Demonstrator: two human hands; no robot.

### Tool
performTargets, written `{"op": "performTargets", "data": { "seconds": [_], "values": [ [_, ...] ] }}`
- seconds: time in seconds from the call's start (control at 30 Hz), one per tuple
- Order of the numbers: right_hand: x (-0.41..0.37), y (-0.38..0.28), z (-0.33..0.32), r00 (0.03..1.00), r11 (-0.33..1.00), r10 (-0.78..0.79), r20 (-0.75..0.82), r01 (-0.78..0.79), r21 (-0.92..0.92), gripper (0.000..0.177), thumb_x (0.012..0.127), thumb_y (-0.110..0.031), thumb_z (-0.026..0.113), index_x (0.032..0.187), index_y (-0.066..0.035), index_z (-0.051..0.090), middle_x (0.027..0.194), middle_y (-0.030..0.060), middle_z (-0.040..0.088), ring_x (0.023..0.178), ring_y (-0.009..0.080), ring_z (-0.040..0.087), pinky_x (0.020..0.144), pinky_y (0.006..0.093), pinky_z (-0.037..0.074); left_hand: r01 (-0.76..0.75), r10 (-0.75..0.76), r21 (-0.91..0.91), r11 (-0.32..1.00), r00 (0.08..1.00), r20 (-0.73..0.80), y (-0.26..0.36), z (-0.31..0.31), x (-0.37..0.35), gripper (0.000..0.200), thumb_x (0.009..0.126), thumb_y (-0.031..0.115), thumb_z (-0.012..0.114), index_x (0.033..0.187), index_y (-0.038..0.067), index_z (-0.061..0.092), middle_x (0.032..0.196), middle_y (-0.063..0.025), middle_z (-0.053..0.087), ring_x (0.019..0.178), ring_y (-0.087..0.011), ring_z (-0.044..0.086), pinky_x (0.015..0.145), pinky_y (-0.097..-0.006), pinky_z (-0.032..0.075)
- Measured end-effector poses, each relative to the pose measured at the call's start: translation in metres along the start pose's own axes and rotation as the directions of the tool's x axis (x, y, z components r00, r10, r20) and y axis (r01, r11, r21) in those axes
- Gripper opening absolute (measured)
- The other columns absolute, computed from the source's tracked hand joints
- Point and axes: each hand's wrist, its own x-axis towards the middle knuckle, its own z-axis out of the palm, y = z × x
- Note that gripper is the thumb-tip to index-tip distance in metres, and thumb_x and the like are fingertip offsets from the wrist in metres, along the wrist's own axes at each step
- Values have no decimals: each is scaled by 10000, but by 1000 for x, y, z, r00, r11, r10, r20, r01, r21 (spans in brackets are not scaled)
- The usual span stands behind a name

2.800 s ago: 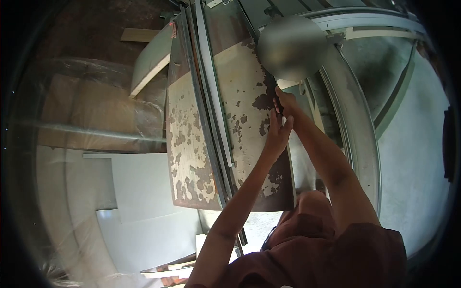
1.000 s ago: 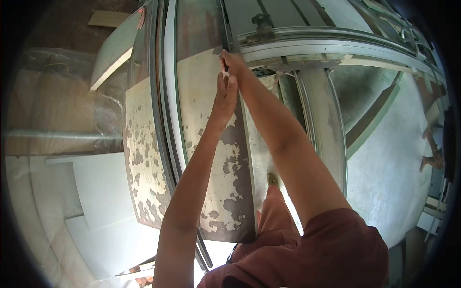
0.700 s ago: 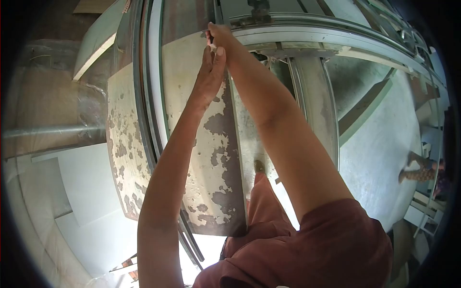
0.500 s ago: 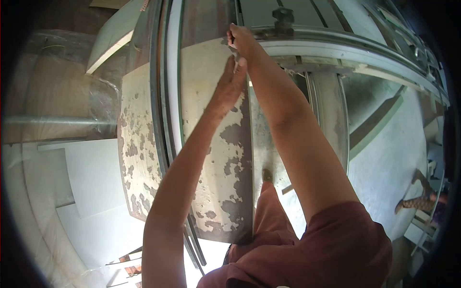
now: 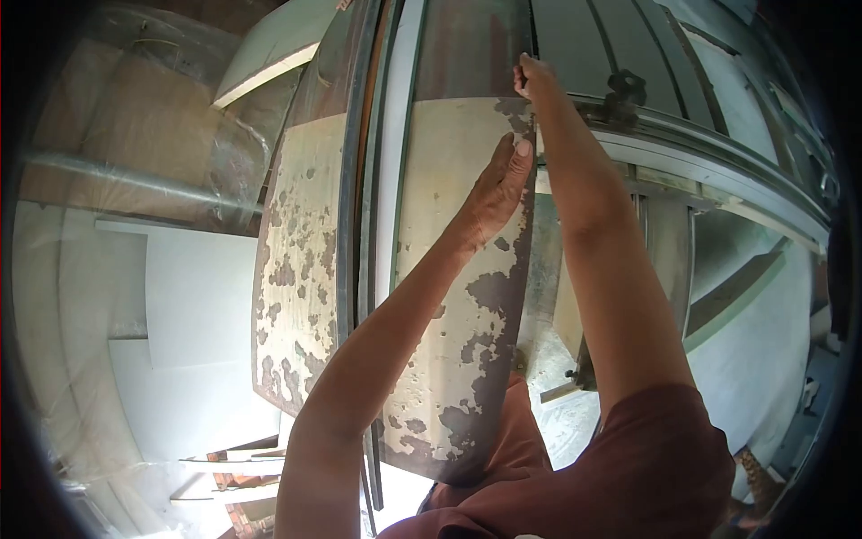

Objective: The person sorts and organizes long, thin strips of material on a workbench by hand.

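Observation:
My left hand [image 5: 499,190] is open, its fingers stretched out and pressed together. It lies over the right edge of a worn saw-table-like top [image 5: 449,305], whose pale surface is peeling in dark patches. Farther off, my right hand [image 5: 536,79] is closed, fingers curled, at the same edge where the top turns brown. Whatever sits inside that fist is hidden. Left of both hands, a long fence-like bar [image 5: 364,180] with dark strips and a white strip [image 5: 400,144] runs lengthwise over the top.
A metal rail [image 5: 718,166] crosses on the right, with a black knob [image 5: 626,88] above it. Pale panels [image 5: 211,296] and clear plastic sheeting [image 5: 54,296] are at left. Wood offcuts [image 5: 238,476] lie lower left. Part of another person shows at the lower right edge.
The whole view has shifted, so the top and both hands sit farther right in the picture. My left hand has drawn back toward me, widening the gap to my closed right hand.

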Motion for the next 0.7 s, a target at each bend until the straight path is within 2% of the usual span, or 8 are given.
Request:
{"op": "performTargets", "data": {
  "seconds": [0.1,0.23,0.33,0.4,0.53,0.57,0.6,0.7],
  "values": [
    [13,0,-2,994,995,-67,90,73,-63,238,863,-186,540,744,11,480,595,78,510,472,122,461,398,263,362,26,-26,-10,1000,1000,8,-5,-6,2,1064,691,815,237,1376,10,120,1392,-234,199,1248,-343,308,972,-378,337],
    [24,-6,4,998,998,-51,30,52,-41,219,863,-169,534,749,11,482,597,81,509,460,132,451,395,266,356,16,-15,-31,999,999,33,-5,-6,3,1054,690,816,231,1377,23,137,1385,-238,215,1241,-336,322,974,-377,335],
    [31,-15,6,996,998,-43,76,46,-38,182,860,-147,529,777,7,483,613,88,502,478,145,455,410,271,357,-2,5,-45,999,997,82,0,-6,-4,1036,697,812,217,1374,29,161,1381,-232,234,1233,-328,335,979,-379,333],
    [31,-21,7,986,995,-93,140,98,-23,160,859,-135,525,803,8,479,628,93,493,503,152,462,422,270,358,10,-5,-55,998,996,88,-1,-4,-12,1026,704,806,210,1367,24,180,1378,-222,251,1228,-320,342,980,-383,334],
    [48,-40,18,988,994,-106,115,105,13,158,856,-128,526,800,7,468,631,90,484,521,152,463,423,275,355,29,-21,-59,998,992,122,2,-11,-38,996,728,785,189,1364,19,182,1380,-217,249,1235,-328,337,990,-396,327],
    [53,-51,14,982,995,-91,168,97,-31,187,838,-153,570,770,-17,461,627,68,483,509,134,444,415,246,356,100,-92,-64,993,989,120,-3,-12,-44,976,741,771,172,1369,24,162,1378,-215,253,1232,-336,341,1000,-403,317],
    [46,-61,15,973,993,-75,218,93,-76,224,819,-178,614,739,-42,454,623,45,482,497,117,425,408,216,357,98,-90,-67,993,990,112,-6,-14,-52,976,741,771,172,1369,24,162,1378,-215,253,1232,-336,341,1000,-403,317],
    [11,-94,12,957,982,-45,287,95,-162,202,821,-143,595,740,-21,456,596,64,466,498,124,442,421,212,391,135,-121,-132,982,987,109,-10,-21,-88,969,742,768,162,1376,35,139,1367,-211,278,1215,-338,368,1006,-415,308]
  ]
}}
